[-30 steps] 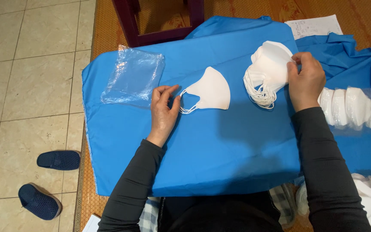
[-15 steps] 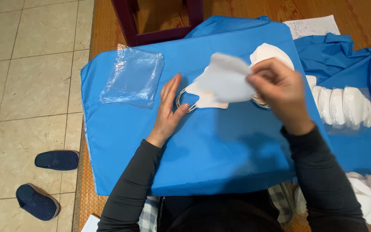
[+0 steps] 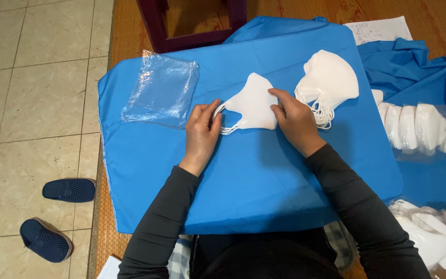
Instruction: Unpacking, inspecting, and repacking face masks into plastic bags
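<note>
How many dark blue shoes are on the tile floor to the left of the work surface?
2. One dark blue shoe lies on the tiles level with the person's left elbow; the other sits below it, nearer the bottom-left corner. More may lie out of frame.

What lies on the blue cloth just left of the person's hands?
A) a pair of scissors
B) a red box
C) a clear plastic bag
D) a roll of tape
C: a clear plastic bag lies on the blue cloth, left of the left hand, which touches the white mask.
</note>
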